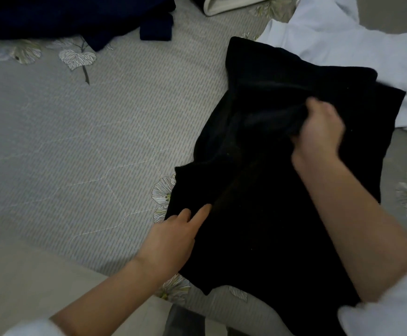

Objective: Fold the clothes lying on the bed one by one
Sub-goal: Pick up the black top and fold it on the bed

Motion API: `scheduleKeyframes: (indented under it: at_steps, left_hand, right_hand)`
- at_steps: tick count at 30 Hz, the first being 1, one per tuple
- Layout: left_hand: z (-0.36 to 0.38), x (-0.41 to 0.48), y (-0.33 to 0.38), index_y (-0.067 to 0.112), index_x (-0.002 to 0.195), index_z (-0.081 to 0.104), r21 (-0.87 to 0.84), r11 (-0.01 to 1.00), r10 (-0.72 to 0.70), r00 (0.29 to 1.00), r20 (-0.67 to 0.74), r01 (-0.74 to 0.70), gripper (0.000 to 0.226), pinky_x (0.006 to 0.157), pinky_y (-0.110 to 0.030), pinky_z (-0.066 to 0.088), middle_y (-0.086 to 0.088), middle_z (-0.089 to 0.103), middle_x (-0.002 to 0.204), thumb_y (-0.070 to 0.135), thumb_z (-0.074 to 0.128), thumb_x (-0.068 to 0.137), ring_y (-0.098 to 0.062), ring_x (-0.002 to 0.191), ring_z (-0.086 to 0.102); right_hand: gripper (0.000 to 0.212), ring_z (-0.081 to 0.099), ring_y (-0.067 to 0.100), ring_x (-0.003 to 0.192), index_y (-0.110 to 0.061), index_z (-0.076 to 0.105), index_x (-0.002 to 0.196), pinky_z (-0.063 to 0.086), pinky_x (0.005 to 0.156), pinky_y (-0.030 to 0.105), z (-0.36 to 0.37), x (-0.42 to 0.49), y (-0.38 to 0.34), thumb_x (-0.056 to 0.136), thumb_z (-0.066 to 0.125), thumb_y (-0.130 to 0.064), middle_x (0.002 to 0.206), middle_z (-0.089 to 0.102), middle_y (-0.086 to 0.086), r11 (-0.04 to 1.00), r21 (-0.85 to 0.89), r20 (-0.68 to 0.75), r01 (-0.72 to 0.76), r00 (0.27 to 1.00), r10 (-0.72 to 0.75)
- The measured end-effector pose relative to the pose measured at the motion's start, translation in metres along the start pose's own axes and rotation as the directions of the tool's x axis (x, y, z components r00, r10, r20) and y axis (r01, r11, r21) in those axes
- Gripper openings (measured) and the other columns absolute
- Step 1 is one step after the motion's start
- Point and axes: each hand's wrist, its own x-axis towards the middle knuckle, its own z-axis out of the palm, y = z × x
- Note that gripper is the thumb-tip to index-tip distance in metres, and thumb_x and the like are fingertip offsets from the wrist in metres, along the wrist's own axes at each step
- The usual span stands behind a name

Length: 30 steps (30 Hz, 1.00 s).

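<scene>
Room for moving lies mostly to the left, where a wide stretch of the bed [76,141] shows bare grey quilted cover printed with pale leaves and flowers. The black garment [282,202] lies on the right half of the bed. Its left edge runs unevenly from the upper middle down to the bed's near edge, and its far right corner overlaps the white garment [343,44], which spreads toward the upper right corner.

The left hand [173,238] rests on the near-left edge of the black garment, its fingers [202,210] straight and slightly apart, lying flat on the cloth. The right hand [319,132] is further back on the garment's middle, blurred, its fingers curled and clamped on a bunched fold of the black fabric. Both forearms are bare below white sleeves.

A navy garment [64,15] lies well apart at the upper left, with one strip reaching toward the middle. A cream-edged item [222,7] sits at the top edge, cut off by the frame. A narrow band of cover shows to the right of the black garment. At lower left, past the bed's near edge, there is a plain beige area [28,275].
</scene>
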Motion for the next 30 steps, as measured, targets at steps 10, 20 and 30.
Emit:
scheduleKeyframes:
  at_steps: [10,20,30]
  left_hand:
    - [0.011,0.002,0.022,0.043,0.143,-0.025,0.102,0.979,0.142,0.948,0.284,-0.177,0.095,0.061,-0.031,0.037,-0.01,0.048,0.119,0.02,0.053,0.094,-0.024,0.091,0.058]
    - [0.001,0.004,0.03,0.052,0.135,-0.034,0.037,0.964,0.225,0.881,0.416,-0.263,0.095,0.071,-0.032,0.051,-0.005,0.054,0.104,0.022,0.047,0.094,-0.021,0.082,0.062]
    - [0.016,0.03,0.021,0.022,0.153,0.011,0.177,0.959,0.248,0.959,-0.134,-0.223,0.069,0.118,-0.042,0.016,-0.007,0.009,0.16,0.057,0.024,0.095,-0.026,0.148,0.004]
  right_hand:
    - [0.043,0.061,0.022,0.108,-0.019,0.056,0.128,0.057,0.079,0.038,-0.106,0.03,0.045,0.087,0.067,-0.02,0.124,0.062,0.005,0.803,-0.067,-0.03,-0.592,0.806,0.591]
    - [0.041,0.062,0.015,0.109,-0.034,0.061,0.118,0.052,0.087,0.03,-0.156,0.038,0.03,0.089,0.051,-0.007,0.119,0.064,-0.01,0.983,-0.065,-0.086,-0.173,0.982,0.167]
    - [0.065,0.038,0.028,0.132,-0.02,0.035,0.145,0.033,0.106,0.04,-0.185,-0.012,0.07,0.088,0.063,-0.032,0.145,0.039,0.011,0.585,-0.795,0.126,0.163,0.987,-0.103]
